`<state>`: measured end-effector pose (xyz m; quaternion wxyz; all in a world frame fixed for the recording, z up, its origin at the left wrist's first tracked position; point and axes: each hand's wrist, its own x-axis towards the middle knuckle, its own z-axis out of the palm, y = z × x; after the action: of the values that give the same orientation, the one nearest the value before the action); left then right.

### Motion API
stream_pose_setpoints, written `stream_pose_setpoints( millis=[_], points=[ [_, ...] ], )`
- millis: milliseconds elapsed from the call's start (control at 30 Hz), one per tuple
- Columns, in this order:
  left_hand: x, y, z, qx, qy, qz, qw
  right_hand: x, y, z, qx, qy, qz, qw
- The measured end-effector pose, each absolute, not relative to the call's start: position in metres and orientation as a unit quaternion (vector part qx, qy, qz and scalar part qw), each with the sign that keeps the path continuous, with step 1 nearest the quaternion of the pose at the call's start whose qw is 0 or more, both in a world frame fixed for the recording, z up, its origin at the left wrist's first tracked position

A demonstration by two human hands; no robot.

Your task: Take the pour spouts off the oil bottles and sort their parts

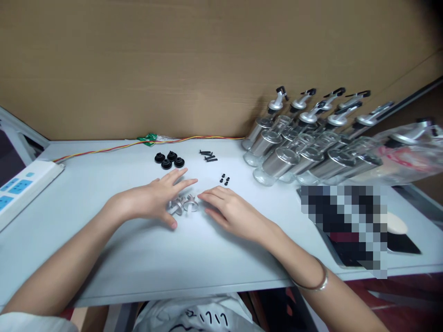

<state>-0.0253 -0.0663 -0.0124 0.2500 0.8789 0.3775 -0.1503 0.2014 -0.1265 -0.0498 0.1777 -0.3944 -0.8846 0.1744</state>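
A: Status on the hands?
B: Left hand is mid-frame, fingers spread wide, thumb well apart, nothing visibly gripped. It partly covers the silver pieces; can't tell if it touches them.
A: Right hand?
B: Right hand is just right of frame centre, fingers loosely bent and close together, gap to the thumb, no part seen in it. Fingertips just beside the same pieces.
A: Where exactly are those?
B: Near frame centre on the bench, bunched between the hands. Round discs, pale stems (count unclear, the left hand hides some).
A: Other parts?
B: Four black stoppers above the left hand, black strips right of them, four tiny black plugs above the right hand.
A: Edges?
B: Glass-and-steel bottles with pourers grouped upper right. White power strip at far left, red-yellow wire running along the back. Pixelated patch over a dark flat item, lower right.
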Motion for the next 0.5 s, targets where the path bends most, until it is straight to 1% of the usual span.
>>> stream_pose_setpoints(
  millis=[100,200,367,500],
  points=[
    [-0.023,-0.068,-0.011,0.883,0.371,-0.151,0.243,0.202,-0.126,-0.049,-0.39,-0.888,0.18,0.164],
    [-0.022,-0.069,-0.005,0.874,0.372,-0.168,0.263,0.202,-0.126,-0.051,-0.39,-0.889,0.187,0.149],
    [-0.028,-0.065,0.005,0.838,0.43,-0.2,0.269,0.202,-0.125,-0.052,-0.399,-0.886,0.178,0.153],
    [-0.026,-0.068,0.006,0.834,0.433,-0.223,0.26,0.202,-0.125,-0.053,-0.398,-0.888,0.172,0.153]
  ],
)
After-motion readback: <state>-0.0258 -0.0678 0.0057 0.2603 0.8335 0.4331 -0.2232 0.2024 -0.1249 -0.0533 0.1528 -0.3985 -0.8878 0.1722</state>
